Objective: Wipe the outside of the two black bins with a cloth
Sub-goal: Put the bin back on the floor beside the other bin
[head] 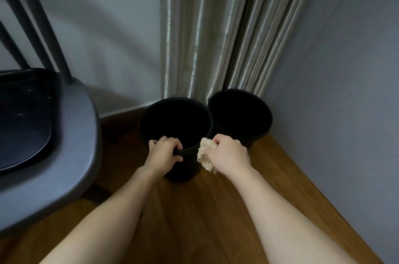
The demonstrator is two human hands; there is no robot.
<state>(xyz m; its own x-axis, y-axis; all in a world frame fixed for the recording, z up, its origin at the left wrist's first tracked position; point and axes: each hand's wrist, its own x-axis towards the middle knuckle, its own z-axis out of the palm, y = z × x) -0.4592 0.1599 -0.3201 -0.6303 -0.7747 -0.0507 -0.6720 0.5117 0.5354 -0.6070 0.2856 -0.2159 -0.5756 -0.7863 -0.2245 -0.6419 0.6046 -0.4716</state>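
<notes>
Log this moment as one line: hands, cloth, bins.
left hand: grips near bin rim | right hand: holds cloth against near bin's outer side | far bin: untouched, in corner

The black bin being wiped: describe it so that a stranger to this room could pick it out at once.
Find the curtain hanging in the room's corner; two black bins stand on the wooden floor below it. The one meant is the nearer bin, left of the farther bin. Only its rim is gripped by the left hand.

Head view: looks steeply down, forward into room corner, near floor (194,209).
</notes>
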